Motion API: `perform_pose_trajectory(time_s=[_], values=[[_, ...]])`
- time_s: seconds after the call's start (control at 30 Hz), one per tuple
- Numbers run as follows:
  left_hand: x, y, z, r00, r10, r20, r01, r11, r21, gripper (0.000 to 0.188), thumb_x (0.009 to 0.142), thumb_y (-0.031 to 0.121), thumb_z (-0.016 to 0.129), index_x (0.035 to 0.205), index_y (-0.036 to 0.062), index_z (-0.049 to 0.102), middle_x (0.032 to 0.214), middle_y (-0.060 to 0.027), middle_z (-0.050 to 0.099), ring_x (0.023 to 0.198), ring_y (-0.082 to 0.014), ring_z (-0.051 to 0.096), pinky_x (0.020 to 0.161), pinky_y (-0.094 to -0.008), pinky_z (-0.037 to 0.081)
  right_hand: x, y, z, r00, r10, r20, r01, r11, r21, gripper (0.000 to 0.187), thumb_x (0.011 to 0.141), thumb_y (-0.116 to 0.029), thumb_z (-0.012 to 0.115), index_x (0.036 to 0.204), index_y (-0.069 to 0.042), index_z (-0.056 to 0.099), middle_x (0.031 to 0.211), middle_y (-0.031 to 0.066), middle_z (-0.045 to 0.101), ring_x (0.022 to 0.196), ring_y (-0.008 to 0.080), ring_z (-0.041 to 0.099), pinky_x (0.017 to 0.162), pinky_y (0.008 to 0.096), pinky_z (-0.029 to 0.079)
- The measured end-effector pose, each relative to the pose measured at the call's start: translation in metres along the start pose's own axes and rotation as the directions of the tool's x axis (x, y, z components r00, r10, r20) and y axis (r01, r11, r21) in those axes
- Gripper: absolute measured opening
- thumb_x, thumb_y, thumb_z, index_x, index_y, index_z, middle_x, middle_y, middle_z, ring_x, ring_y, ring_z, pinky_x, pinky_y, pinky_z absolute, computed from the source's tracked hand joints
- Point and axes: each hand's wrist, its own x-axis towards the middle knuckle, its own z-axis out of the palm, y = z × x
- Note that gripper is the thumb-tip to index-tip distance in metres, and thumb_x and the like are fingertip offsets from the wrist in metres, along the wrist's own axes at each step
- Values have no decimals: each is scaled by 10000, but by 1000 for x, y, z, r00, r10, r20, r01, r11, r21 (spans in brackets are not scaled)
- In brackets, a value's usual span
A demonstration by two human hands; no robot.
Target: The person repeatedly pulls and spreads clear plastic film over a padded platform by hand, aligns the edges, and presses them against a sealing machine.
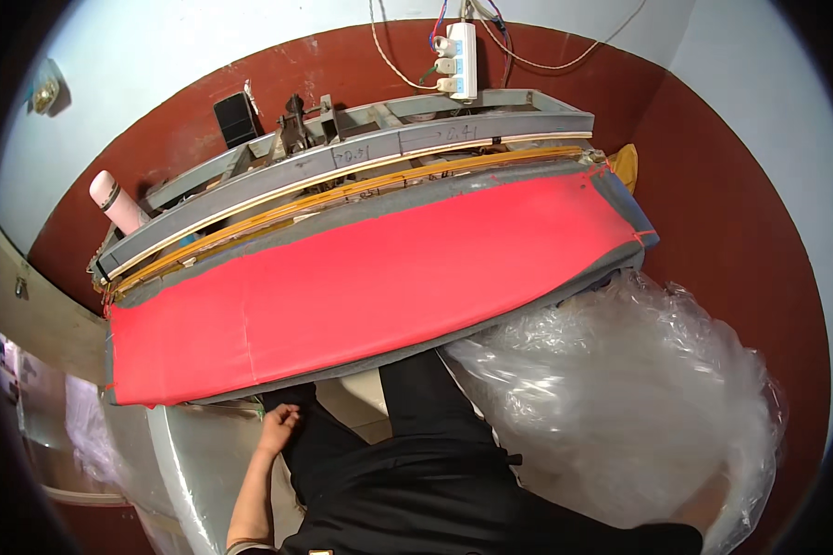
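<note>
Landmark: the grey metal frame (366, 153) at the back of the bench.

Red sheet (389, 268): lies directly on the person's side of the frame, spread along most of its length, over a grey cloth (416, 194) that shows as a border along both long edges.

Handling (judged): sheet probably light and limp, smooth enough to slide, not fragile but likely to crease or stretch if pulled from one point. Best hold: both corners of the edge farthest from the frame, palms flat, pull shared evenly. The padded-looking bed beneath seems soft on top; its weight cannot be told.

Appearance: bright, even red, slightly matt. A thin crosswise line runs through it toward the frame's left end; one small dark spot near the frame's right end. Small red ties or threads show at the corners. Mostly flat, drawn fairly smooth.

Left hand (280, 427): well out from the frame's left half, on the person's side, by the thigh, apart from the sheet. Fingers loosely curled and close together, nothing seen between them; cannot tell whether the tips meet the palm.

Right hand: out of view; finger state cannot be told. Clear plastic (620, 379) bulges out from the frame's right half, on the person's side.
</note>
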Motion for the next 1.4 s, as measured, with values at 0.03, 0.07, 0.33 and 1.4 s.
perform_pose_trajectory(time_s=[0.03,0.07,0.33,1.4], values=[[-7,10,-13,998,-17,-56,17,1000,10,137,865,41,555,980,-22,593,805,-32,617,747,-100,545,710,-238,451,-27,81,1,995,100,-22,-99,995,33,517,883,-281,406,1360,-86,370,1363,102,433,1218,297,448,979,432,380],[-16,15,-27,994,2,-112,5,998,57,135,871,64,558,974,-15,594,802,-24,611,738,-94,531,703,-235,447,-24,116,-4,979,197,-52,-194,979,64,514,884,-277,407,1361,-88,370,1361,102,435,1217,297,449,978,432,381],[-2,4,-29,979,94,-181,-77,992,99,229,846,166,598,1010,10,628,902,-120,667,826,-188,634,736,-295,489,56,58,-141,387,882,-269,-780,469,414,496,893,-252,414,1365,-107,371,1346,106,453,1210,297,457,973,428,386],[-163,128,-70,925,147,-351,-182,981,-71,90,868,121,575,873,33,558,857,-74,554,800,-171,553,726,-296,452,-321,-521,-821,-566,-48,-823,683,-587,-435,233,731,35,640,957,-7,598,904,147,646,829,292,637,696,368,524]])
